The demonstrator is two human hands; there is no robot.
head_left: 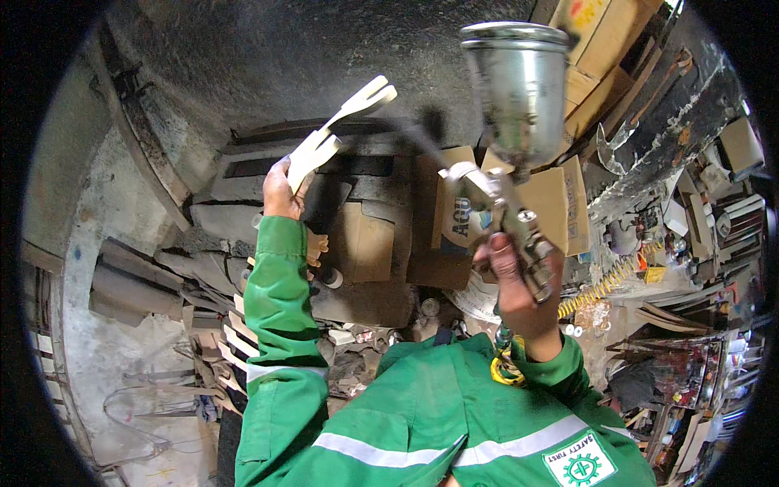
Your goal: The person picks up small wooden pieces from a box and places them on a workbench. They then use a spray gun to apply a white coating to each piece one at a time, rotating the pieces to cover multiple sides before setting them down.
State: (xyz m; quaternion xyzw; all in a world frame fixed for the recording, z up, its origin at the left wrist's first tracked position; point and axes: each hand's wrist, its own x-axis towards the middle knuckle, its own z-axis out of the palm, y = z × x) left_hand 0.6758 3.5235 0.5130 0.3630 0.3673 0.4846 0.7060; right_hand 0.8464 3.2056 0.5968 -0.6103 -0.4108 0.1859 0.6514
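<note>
My left hand (284, 188) is raised left of centre, closed round the lower end of a pale cream forked piece (315, 154). A narrow neck joins it to a second forked end higher up; I cannot tell whether this is one piece or two. In my right hand (523, 284) is a metal spray gun (505, 195), gripped by its handle, with a silver cup (519, 89) upright on top. The gun's nozzle points left toward the pale piece, apart from it. A faint streak like spray shows in front of the nozzle. The fingers on the trigger are partly hidden.
A yellow coiled hose (610, 286) runs off to the right. Cardboard boxes (442, 243) stand beyond my hands. Several pale wooden pieces (237, 341) lie beside my left forearm. Cluttered shelves and scraps (690, 341) fill the right side; a dark, dusty wall (324, 57) rises ahead.
</note>
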